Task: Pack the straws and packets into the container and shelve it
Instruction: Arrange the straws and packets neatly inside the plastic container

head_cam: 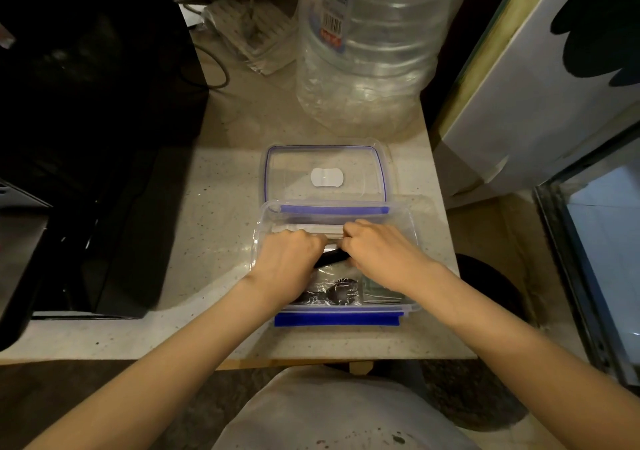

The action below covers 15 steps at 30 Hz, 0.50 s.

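Note:
A clear plastic container (pixel 408 222) with blue clips stands on the counter in front of me. Its clear lid (pixel 325 158) with a blue seal lies flat just behind it. Both my hands are inside the container, knuckles up, close together. My left hand (pixel 291 255) and my right hand (pixel 377 248) press down on a thin pale bundle of wrapped straws (pixel 313 229) and a black straw (pixel 332 259) running between them. Under my wrists lie plastic-wrapped black utensils (pixel 337 292) and a greenish packet (pixel 379 292). My fingertips are hidden.
A large clear water bottle (pixel 367 51) stands behind the lid. A black appliance (pixel 86 103) fills the left side. A power strip and cables (pixel 242 30) lie at the back. A white cabinet door (pixel 540 85) and a glass panel (pixel 602 241) are on the right.

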{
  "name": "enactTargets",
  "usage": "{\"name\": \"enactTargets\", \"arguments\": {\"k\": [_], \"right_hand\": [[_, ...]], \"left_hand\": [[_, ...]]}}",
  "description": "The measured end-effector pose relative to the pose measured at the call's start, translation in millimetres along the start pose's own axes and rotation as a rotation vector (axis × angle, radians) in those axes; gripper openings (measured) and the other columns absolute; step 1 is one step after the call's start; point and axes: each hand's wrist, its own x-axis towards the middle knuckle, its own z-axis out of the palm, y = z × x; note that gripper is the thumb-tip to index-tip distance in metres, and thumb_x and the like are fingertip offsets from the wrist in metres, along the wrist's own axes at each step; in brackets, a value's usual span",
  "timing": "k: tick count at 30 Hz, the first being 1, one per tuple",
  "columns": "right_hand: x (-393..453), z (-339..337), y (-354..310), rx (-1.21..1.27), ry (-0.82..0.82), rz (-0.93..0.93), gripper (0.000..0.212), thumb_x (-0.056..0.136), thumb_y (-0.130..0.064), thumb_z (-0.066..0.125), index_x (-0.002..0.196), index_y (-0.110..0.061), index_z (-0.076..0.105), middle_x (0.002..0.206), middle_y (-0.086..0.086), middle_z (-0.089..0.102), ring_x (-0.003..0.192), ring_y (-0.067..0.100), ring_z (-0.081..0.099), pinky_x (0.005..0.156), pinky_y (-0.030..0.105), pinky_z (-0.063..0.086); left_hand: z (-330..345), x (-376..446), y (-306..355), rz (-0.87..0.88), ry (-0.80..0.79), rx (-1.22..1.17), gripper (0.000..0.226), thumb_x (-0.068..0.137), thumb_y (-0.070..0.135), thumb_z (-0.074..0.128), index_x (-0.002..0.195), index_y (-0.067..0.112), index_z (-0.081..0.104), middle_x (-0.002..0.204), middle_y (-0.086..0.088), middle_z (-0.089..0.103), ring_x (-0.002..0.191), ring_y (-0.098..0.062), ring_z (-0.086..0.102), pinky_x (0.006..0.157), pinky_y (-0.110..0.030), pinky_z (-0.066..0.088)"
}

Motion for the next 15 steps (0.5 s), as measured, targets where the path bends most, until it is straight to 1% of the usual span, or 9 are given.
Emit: {"name": "enactTargets", "arguments": {"k": [2, 3, 5, 8, 11, 13, 15], "right_hand": [[-0.3, -1.8, -0.5, -0.043, -0.004, 0.005, 0.018, 0.085, -0.005, 0.060, 0.103, -0.006, 0.064, 0.098, 0.007, 0.057, 0.093, 0.021, 0.052, 0.063, 0.029, 0.038], [-0.9, -2.5, -1.0, -0.060, 0.000, 0.006, 0.019, 0.085, -0.004, 0.060, 0.103, -0.006, 0.065, 0.099, 0.007, 0.057, 0.094, 0.021, 0.052, 0.062, 0.029, 0.035], [-2.7, -4.0, -1.9, -0.075, 0.009, 0.012, 0.021, 0.087, -0.004, 0.058, 0.107, -0.005, 0.064, 0.103, 0.008, 0.059, 0.097, 0.022, 0.052, 0.064, 0.027, 0.033], [-5.3, -2.8, -1.3, -0.055, 0.022, 0.024, 0.023, 0.087, -0.005, 0.058, 0.109, -0.007, 0.065, 0.105, 0.008, 0.059, 0.099, 0.021, 0.052, 0.067, 0.027, 0.040], [-8.4, 3.5, 2.2, -0.006, 0.045, 0.034, 0.023, 0.086, -0.007, 0.061, 0.108, -0.010, 0.065, 0.104, 0.005, 0.060, 0.098, 0.018, 0.051, 0.070, 0.027, 0.046], [-10.2, 7.4, 4.1, 0.015, 0.074, 0.038, 0.023, 0.086, -0.008, 0.061, 0.109, -0.012, 0.065, 0.104, 0.003, 0.062, 0.098, 0.017, 0.052, 0.073, 0.029, 0.051], [-12.0, 8.4, 6.1, 0.044, 0.108, 0.045, 0.025, 0.086, -0.009, 0.062, 0.110, -0.013, 0.064, 0.104, 0.003, 0.064, 0.098, 0.018, 0.055, 0.075, 0.031, 0.053]], "left_hand": [[0.0, 0.2, 0.7, -0.003, -0.008, 0.016, 0.019, 0.089, 0.011, 0.051, 0.109, 0.011, 0.053, 0.109, -0.012, 0.067, 0.099, -0.033, 0.062, 0.074, -0.037, 0.048], [-0.3, 0.0, 0.6, -0.003, -0.011, 0.019, 0.019, 0.089, 0.009, 0.051, 0.108, 0.011, 0.051, 0.108, -0.012, 0.067, 0.099, -0.033, 0.062, 0.072, -0.036, 0.047], [-1.0, -0.5, 0.4, 0.007, -0.017, 0.009, 0.019, 0.088, 0.008, 0.052, 0.107, 0.010, 0.050, 0.107, -0.012, 0.067, 0.097, -0.033, 0.063, 0.068, -0.034, 0.043], [-2.2, -1.5, 0.9, 0.030, -0.020, -0.019, 0.018, 0.087, 0.009, 0.052, 0.105, 0.010, 0.053, 0.105, -0.011, 0.068, 0.095, -0.032, 0.064, 0.071, -0.037, 0.048], [-3.2, -1.0, 1.9, 0.011, -0.025, 0.031, 0.017, 0.090, 0.010, 0.048, 0.102, 0.010, 0.060, 0.104, -0.011, 0.069, 0.096, -0.031, 0.064, 0.075, -0.036, 0.049], [-1.8, -1.8, 2.7, 0.002, -0.036, 0.090, 0.019, 0.092, 0.010, 0.047, 0.102, 0.010, 0.063, 0.105, -0.010, 0.069, 0.096, -0.030, 0.064, 0.070, -0.033, 0.045], [-0.2, -3.7, 2.4, 0.008, -0.042, 0.107, 0.020, 0.092, 0.009, 0.046, 0.099, 0.011, 0.065, 0.104, -0.009, 0.069, 0.095, -0.028, 0.064, 0.066, -0.031, 0.039]]}}
